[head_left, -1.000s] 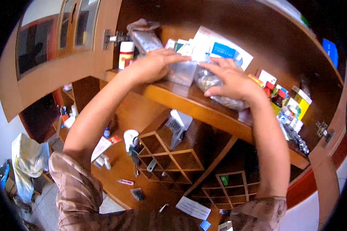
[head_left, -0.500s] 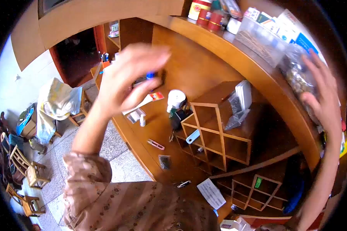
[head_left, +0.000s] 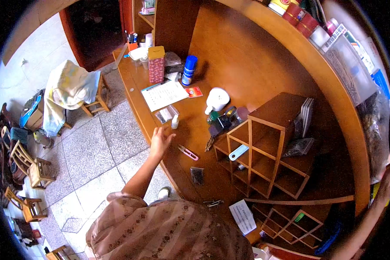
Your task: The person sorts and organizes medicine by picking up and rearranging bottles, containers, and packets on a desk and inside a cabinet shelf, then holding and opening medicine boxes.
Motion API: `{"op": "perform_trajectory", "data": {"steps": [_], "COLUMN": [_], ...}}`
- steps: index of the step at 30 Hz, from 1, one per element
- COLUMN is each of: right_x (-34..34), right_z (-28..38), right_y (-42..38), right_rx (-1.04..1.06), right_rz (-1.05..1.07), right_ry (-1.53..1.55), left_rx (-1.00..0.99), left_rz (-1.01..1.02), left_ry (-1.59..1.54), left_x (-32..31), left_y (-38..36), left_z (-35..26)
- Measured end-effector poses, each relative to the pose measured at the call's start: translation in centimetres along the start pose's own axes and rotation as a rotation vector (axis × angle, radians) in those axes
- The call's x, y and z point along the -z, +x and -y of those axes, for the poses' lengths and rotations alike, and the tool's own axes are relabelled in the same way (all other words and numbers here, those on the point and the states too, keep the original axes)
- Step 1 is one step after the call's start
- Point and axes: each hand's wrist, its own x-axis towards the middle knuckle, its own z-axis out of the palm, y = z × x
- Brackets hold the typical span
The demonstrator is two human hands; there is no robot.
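My left hand hovers at the desk's front edge, fingers loosely spread, holding nothing visible. Just beyond its fingertips stand a small white bottle and a clear plastic packet. Pink-handled thread snips and a small dark packet lie to its right. At the far right, my right hand is at the lower end of a clear plastic bag on the upper shelf. Its fingers are dim and seen edge-on, so its grip is not visible.
A wooden compartment rack stands on the desk, near a white container. Farther back are a blue spray can, a patterned tin and papers. The curved shelf edge overhangs the right side. Stools and chairs stand left.
My left hand has come down from its raised position to the desk edge. My right hand has moved down along the plastic bag. The view has shifted, showing more of the desk's far end.
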Motion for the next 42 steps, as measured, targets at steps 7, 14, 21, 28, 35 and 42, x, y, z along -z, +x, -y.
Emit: {"op": "perform_trajectory", "data": {"steps": [7,14,21,28,35,42], "right_x": [2.6,7.5,3.0,1.7,1.1,0.8], "right_z": [-2.6,-10.7,-3.2,-1.1,-0.3,0.1], "right_y": [-5.1,-15.0,-5.5,-3.2,-2.6,-2.3], "right_rx": [-0.368,-1.018,-0.494,-0.311,-0.371,-0.365], "right_rz": [-0.029,-0.077,0.169,0.226,0.201,0.199], "right_ry": [-0.061,-0.089,-0.052,-0.051,0.049,0.085], "left_rx": [0.106,0.093,0.027,-0.169,-0.135,0.024], "left_rz": [0.029,0.376,1.071,1.209,1.226,1.099], "left_ry": [0.275,-0.726,-1.668,-1.940,-1.907,-1.963], "left_x": [-3.6,-1.6,5.6,5.1,5.9,7.9], "left_y": [4.5,4.1,-0.9,-3.8,-5.6,-7.4], "left_z": [-1.9,-4.1,-14.0,-15.7,-16.4,-17.9]}}
